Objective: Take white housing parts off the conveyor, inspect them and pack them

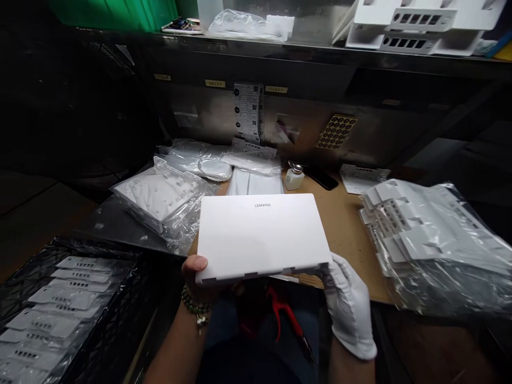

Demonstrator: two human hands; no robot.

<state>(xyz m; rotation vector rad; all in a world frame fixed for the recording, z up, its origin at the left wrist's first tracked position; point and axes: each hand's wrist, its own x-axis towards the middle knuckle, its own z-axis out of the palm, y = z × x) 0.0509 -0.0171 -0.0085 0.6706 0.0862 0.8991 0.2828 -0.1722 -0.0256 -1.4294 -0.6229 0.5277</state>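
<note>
A white plastic cover [262, 232] with upside-down HUAWEI lettering is held between both hands over the front of the workbench. My bare left hand [200, 274] grips its near left corner, thumb on the top face and the other fingers mostly hidden below. In a white glove, my right hand [347, 298] closes on the near right corner. Small notches run along the cover's near edge. Under it, a red-handled tool [286, 314] shows near my lap.
Bagged white parts lie on the left [160, 189] and right [424, 224] of the bench [348, 234]. A small dispenser bottle [294, 177] and a phone [322, 177] sit behind the cover. A black crate [132, 272] holds several wrapped parts. A shelf [312, 48] spans the back.
</note>
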